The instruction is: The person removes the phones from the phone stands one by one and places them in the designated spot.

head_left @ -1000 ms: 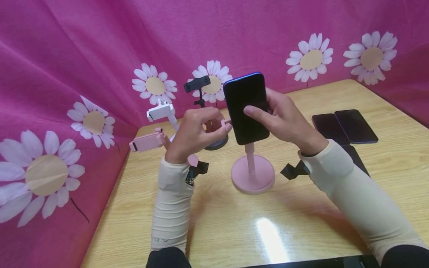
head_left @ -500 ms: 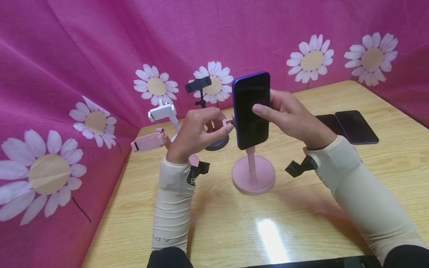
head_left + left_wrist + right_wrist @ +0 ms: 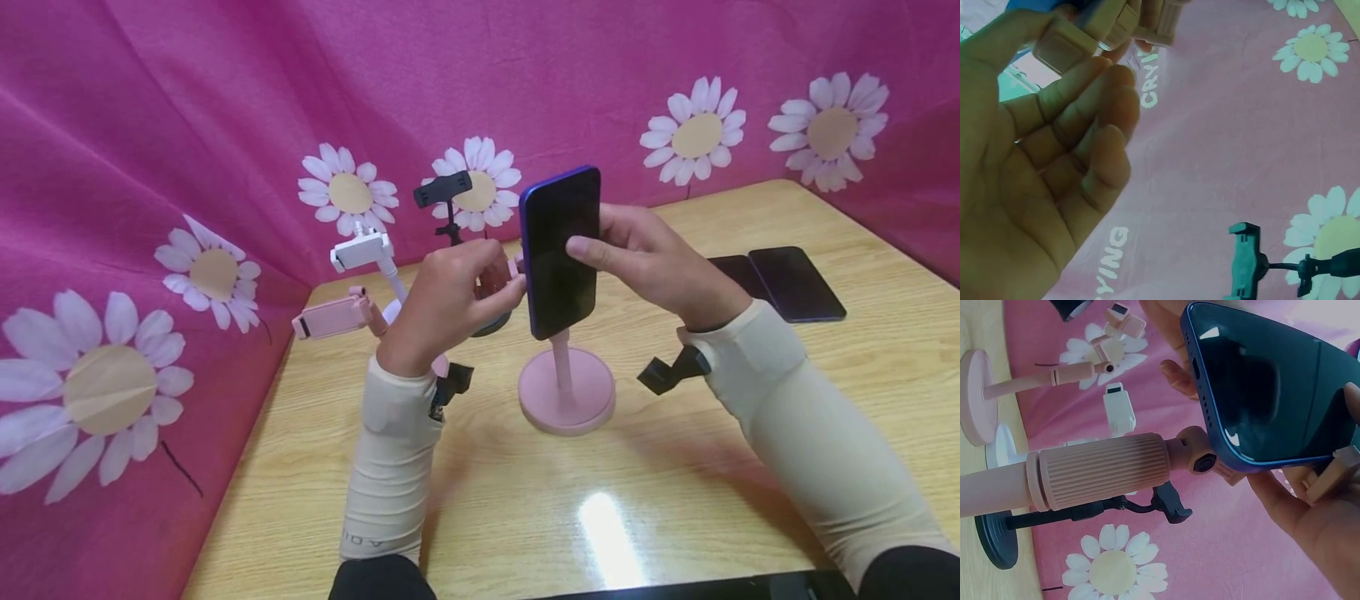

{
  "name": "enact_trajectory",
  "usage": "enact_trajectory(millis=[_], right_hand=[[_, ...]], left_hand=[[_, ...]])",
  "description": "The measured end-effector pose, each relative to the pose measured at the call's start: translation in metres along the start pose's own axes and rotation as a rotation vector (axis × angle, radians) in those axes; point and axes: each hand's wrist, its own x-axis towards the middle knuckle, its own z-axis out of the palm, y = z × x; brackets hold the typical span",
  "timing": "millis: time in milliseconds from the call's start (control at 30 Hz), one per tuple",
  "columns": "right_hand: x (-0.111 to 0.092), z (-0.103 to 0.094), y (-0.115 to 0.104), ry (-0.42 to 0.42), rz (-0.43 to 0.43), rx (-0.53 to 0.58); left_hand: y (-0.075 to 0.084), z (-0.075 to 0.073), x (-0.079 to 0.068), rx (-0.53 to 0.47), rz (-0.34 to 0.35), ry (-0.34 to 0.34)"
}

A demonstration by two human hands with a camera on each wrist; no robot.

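My right hand (image 3: 663, 271) holds a smartphone (image 3: 555, 287) with a blue edge and a dark screen. Its thumb lies on the screen and the fingers go behind. The phone stands upright in front of the top of a pink phone stand (image 3: 564, 392). At the phone's left edge, my left hand (image 3: 453, 296) pinches the stand's pink clamp between thumb and fingers. In the right wrist view, the clamp's other end (image 3: 1338, 474) is at the phone's edge, by the right fingers. The phone hides most of the clamp; whether it is fully seated cannot be told.
Behind my left hand stand a second pink stand (image 3: 333, 318), a white stand (image 3: 362, 250) and a black stand (image 3: 442, 189). Dark phones (image 3: 797, 283) lie flat on the wooden table (image 3: 510, 500) at right. A pink flowered cloth (image 3: 570, 67) hangs around the table.
The right hand and phone have shifted right, and the phone has turned so its left edge shows more. My left hand has just moved right, closer to the phone's edge.
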Motion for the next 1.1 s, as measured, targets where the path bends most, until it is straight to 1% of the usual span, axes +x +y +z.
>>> enact_trajectory(millis=[100,267,367,467,600,733,800,867,967,1100], right_hand=[[0.001,0.001,0.001,-0.001,0.0,0.004],[0.002,0.004,0.004,0.003,-0.002,-0.012],[0.003,0.007,0.007,0.0,-0.032,-0.025],[0.006,0.009,0.007,-0.021,-0.073,-0.037],[0.005,0.009,-0.002,-0.033,-0.099,-0.072],[-0.004,0.003,-0.017,-0.009,-0.103,-0.063],[-0.011,-0.003,-0.024,0.022,-0.086,-0.047],[-0.018,-0.01,-0.03,0.073,-0.051,-0.035],[-0.027,-0.023,-0.036,0.181,0.01,-0.036],[-0.035,-0.045,-0.039,0.311,0.057,0.017]], left_hand=[[0.001,0.0,-0.001,0.026,0.0,0.006],[0.001,0.001,-0.002,0.015,-0.018,-0.003],[0.001,0.002,-0.002,0.001,-0.042,-0.015],[0.001,0.001,-0.002,-0.01,-0.07,-0.024],[0.002,-0.001,-0.001,-0.022,-0.092,-0.035],[0.002,0.0,0.001,-0.033,-0.067,-0.029],[0.002,0.0,0.001,-0.038,-0.053,-0.023],[0.001,0.001,0.001,-0.044,-0.041,-0.015],[0.001,0.001,0.001,-0.054,-0.033,-0.011],[0.0,0.002,0.0,-0.073,-0.035,-0.015]])
